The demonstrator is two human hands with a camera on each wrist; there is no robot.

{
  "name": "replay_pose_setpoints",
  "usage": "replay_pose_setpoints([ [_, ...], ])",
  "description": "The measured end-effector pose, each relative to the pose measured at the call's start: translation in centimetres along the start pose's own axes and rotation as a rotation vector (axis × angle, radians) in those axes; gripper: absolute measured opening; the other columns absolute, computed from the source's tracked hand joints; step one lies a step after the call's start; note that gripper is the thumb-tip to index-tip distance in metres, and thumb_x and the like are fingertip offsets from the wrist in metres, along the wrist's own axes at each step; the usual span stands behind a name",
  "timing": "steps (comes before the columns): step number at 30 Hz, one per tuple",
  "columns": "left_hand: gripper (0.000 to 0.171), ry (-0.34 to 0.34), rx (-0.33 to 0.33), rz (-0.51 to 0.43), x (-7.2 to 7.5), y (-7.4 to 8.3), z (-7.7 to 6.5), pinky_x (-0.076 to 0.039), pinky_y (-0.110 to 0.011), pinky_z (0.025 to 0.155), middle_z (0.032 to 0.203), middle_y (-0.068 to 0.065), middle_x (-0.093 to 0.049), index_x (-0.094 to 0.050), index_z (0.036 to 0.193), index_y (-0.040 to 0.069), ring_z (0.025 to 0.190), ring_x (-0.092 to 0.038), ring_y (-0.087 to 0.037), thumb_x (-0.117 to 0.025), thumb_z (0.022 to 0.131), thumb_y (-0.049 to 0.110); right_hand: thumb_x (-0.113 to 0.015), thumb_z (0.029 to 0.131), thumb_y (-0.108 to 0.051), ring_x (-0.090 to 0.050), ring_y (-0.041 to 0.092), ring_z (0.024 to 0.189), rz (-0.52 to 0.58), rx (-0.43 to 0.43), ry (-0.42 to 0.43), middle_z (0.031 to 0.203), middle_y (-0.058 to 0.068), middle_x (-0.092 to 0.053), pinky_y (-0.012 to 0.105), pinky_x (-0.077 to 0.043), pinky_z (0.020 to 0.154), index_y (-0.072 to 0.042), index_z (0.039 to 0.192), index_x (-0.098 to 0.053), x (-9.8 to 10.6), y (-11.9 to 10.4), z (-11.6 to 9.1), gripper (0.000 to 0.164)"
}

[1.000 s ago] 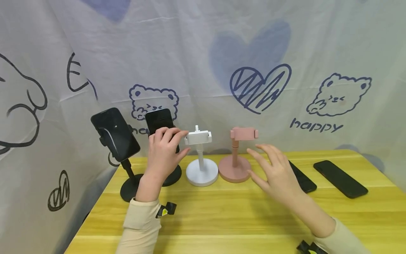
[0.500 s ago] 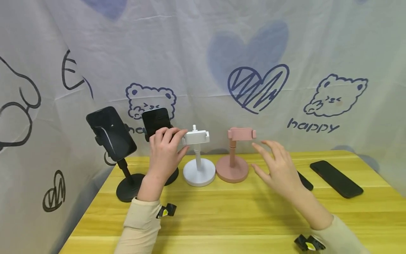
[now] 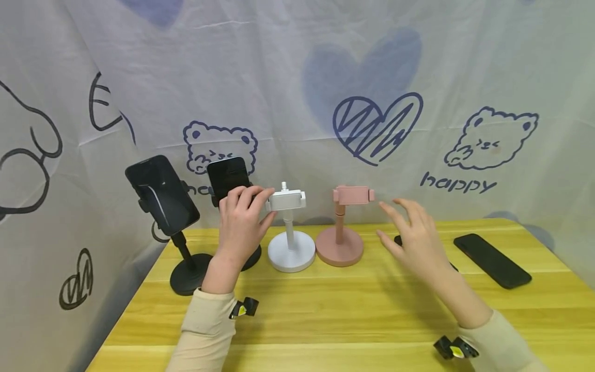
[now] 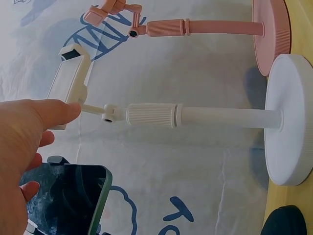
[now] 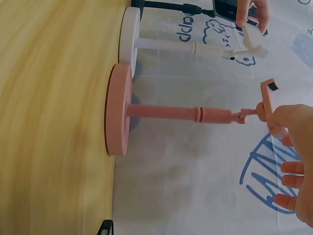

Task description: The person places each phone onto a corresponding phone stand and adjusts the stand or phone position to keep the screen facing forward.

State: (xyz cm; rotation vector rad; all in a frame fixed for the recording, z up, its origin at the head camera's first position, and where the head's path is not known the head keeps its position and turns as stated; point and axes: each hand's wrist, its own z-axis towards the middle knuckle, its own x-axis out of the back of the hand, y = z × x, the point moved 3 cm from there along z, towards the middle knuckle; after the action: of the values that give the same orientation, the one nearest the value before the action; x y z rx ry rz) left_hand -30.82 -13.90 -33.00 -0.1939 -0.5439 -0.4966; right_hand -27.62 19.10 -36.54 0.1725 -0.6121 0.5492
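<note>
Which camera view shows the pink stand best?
The right wrist view: the pink stand appears large and side-on, base to clamp, hinge exposed, though the right hand partly hides the clamp. The head view shows it whole but smaller, front-on; the left wrist view cuts off base and clamp at the top.

Four stands, four phones — two hands

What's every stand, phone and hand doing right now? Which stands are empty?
White stand, upright, no phone
Pink stand, upright, no phone
Far-left black stand, holding dark-screened phone
Other black stand, holding another dark-screened phone
Far-right phone, lying flat
Half-hidden phone, lying flat
Left hand, pinching white clamp
Right hand, open, holding nothing
</note>
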Motion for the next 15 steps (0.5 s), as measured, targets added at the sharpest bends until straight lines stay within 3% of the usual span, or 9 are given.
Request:
replay_pose_setpoints([
  [15, 0.046, 0.002, 0.022, -0.014, 0.1, 0.2, -0.2, -0.039, -0.048, 0.086, 0.115, -0.01, -0.064, -0.067, 0.121, 0.014, 0.109, -0.046, -0.03, -0.082, 0.078, 0.022, -0.077, 0.079, -0.019, -0.048, 0.049, 0.118, -0.03, -0.084, -0.031, 0.128, 0.028, -0.052, 0.065, -0.041, 0.093, -0.008, 0.133, -0.055, -1.4, 3.2, -1.0, 0.06],
])
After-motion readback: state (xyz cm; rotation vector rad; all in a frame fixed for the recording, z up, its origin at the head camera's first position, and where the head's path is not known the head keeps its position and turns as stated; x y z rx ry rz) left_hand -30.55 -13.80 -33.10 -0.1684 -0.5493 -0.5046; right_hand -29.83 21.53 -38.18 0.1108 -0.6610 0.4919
